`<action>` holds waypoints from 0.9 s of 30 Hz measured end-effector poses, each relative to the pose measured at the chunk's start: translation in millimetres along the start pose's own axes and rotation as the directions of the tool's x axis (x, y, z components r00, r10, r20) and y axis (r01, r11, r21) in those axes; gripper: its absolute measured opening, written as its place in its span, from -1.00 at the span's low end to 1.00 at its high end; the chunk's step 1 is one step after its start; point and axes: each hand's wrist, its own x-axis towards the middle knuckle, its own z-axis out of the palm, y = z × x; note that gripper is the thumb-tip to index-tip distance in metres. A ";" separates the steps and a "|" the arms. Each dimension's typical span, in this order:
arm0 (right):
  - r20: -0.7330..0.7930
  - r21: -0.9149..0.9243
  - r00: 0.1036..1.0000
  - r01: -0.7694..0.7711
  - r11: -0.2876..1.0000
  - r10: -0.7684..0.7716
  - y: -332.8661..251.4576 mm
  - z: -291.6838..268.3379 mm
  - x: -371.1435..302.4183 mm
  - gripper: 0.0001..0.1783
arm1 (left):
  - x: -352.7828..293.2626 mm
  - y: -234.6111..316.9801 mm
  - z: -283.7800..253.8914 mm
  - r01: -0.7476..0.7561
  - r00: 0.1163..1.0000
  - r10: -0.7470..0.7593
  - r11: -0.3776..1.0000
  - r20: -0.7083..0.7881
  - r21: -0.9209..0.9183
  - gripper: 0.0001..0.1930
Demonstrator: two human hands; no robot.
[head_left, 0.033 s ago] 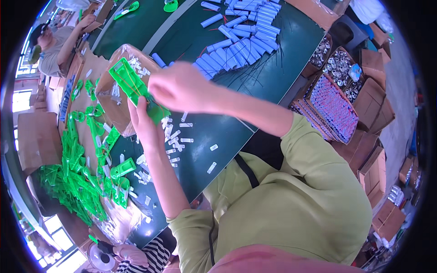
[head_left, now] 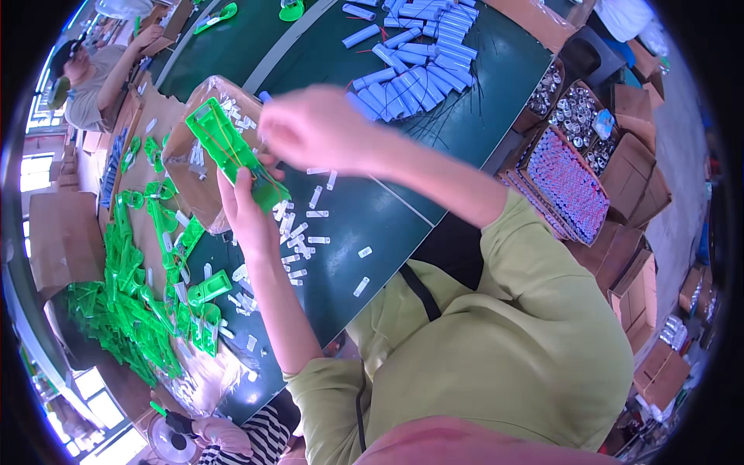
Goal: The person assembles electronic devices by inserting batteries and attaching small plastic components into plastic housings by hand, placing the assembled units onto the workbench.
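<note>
Fingers (head_left: 243, 181), left, snug around green casing (head_left: 215, 130)

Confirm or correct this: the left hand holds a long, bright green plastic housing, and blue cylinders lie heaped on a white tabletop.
Wrong on one point: the head view shows a dark green tabletop, not white. The left hand holds the long, bright green plastic housing, and blue cylinders lie heaped there.

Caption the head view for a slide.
Left hand holds a green casing, blurred right hand close by; white pieces and blue cylinders lie on the table.
</note>
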 end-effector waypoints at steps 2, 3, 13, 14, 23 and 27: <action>0.022 -0.272 0.992 -0.111 0.956 0.121 28.4 -39.1 26.4 -0.84 | -5.0 7.7 -2.0 0.002 0.999 0.003 0.995 -0.052 0.095 -0.66; 0.007 -0.457 0.996 -0.080 0.886 0.093 61.7 -51.7 45.2 -0.77 | -7.6 11.3 -4.5 -0.017 1.000 0.018 0.992 -0.011 0.126 -0.65; 0.260 -0.862 0.949 0.144 0.486 0.180 282.3 -88.3 92.5 -0.81 | -6.3 22.6 -9.3 -0.084 0.989 0.078 0.995 0.122 0.048 -0.63; 0.322 -0.857 0.929 0.204 0.474 0.182 280.9 -90.0 98.2 -0.83 | -6.9 23.0 -10.8 -0.069 0.989 0.066 0.997 0.131 0.019 -0.64; 0.242 0.294 0.936 -0.322 0.900 0.255 66.9 -54.3 99.0 -0.74 | -18.2 43.1 -23.0 -0.078 0.988 0.079 0.997 0.130 -0.008 -0.61; 0.370 0.572 0.929 -0.244 0.783 0.019 -55.7 -12.8 54.4 -0.78 | -26.9 50.0 -20.8 -0.130 0.990 0.125 0.988 0.066 0.081 -0.57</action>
